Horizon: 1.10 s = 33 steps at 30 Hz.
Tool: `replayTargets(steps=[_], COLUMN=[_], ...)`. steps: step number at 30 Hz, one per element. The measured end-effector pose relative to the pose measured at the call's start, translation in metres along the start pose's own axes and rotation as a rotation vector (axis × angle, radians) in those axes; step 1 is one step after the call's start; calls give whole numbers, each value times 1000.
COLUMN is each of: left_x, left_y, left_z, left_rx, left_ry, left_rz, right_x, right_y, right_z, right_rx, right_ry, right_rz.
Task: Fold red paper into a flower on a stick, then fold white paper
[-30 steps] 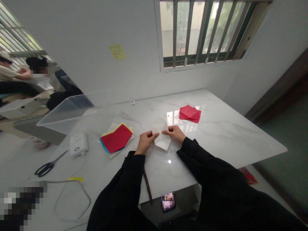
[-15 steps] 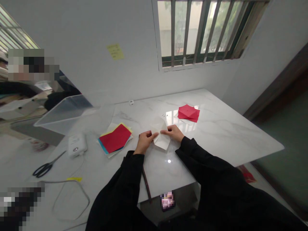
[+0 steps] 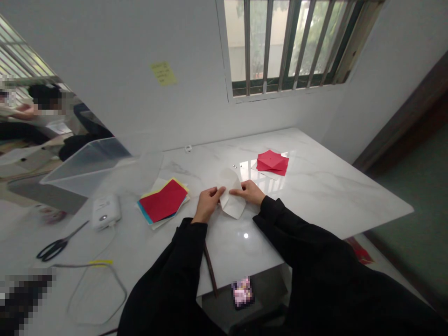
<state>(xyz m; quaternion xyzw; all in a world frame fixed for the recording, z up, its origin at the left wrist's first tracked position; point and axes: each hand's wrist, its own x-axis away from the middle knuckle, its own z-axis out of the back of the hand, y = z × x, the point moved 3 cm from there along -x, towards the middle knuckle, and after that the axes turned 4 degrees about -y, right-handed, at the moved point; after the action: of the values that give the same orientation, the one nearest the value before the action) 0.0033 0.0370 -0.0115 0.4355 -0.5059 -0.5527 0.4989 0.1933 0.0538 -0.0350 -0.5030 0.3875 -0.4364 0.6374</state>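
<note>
A sheet of white paper [image 3: 231, 203] lies partly folded on the white marble table [image 3: 315, 196], its far flap lifted. My left hand [image 3: 207, 204] pinches the paper's left edge with closed fingers. My right hand [image 3: 249, 192] pinches its right edge. Both arms are in black sleeves. A stack of coloured paper sheets [image 3: 161, 202] with a red sheet on top lies just left of my left hand. A folded red paper piece [image 3: 272, 163] rests farther back on the right.
A clear plastic bin [image 3: 87, 164] stands at the back left. A small white device [image 3: 105, 212] with a cable and black scissors [image 3: 56, 246] lie at the left. A thin dark stick [image 3: 210, 268] lies near the front edge. Another person sits far left.
The paper's upper flap has lifted and curled up between my hands. The view has shifted slightly; my hands stay on the paper's edges.
</note>
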Motion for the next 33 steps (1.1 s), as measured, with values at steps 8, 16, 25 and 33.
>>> replayTargets(steps=[8,16,25,33], left_x=[-4,-5,-10,4], left_y=[7,8,8,29], left_z=[-5,0,5,3], left_rx=[245,334,191,-145], left_ry=[82,132,155,56], left_rz=[-37,-59,-169,-323], right_x=[1,-1,-6,-6], right_y=[-6,-5,1,-3], right_z=[3,2,1,8], right_rx=[-12,30,-51,-346], right_ry=[-14,-46,-38,192], right_rz=[18,13,-4,-92])
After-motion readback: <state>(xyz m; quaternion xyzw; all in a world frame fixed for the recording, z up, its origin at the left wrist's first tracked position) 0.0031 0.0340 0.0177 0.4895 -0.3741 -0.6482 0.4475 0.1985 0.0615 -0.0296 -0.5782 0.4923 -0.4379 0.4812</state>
